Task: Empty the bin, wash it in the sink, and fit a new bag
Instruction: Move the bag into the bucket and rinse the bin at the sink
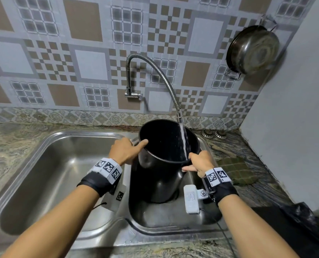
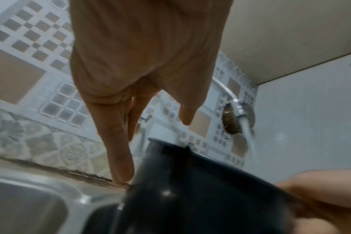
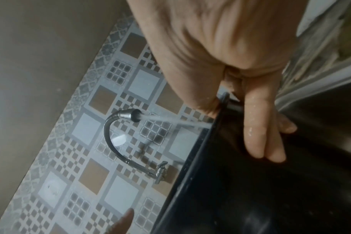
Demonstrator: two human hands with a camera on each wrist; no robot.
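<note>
The black bin (image 1: 160,179) stands tilted in the right basin of the steel sink (image 1: 173,218), mouth towards me. Water (image 1: 183,140) runs from the flexible tap (image 1: 155,62) into it near the right rim. My left hand (image 1: 126,150) is at the bin's left rim. Its fingers (image 2: 118,150) lie straight along the outside of the bin (image 2: 190,190), and the thumb reaches over the edge. My right hand (image 1: 197,161) pinches the near right rim, thumb on the inner side. Its wet fingers (image 3: 258,134) lie flat on the bin's outer wall (image 3: 250,190).
The left basin (image 1: 52,174) holds nothing. A green cloth (image 1: 237,170) and two drain strainers (image 1: 213,134) lie on the counter right of the sink. A black bag (image 1: 304,220) sits at the counter's near right. A steel pan (image 1: 253,49) hangs on the tiled wall.
</note>
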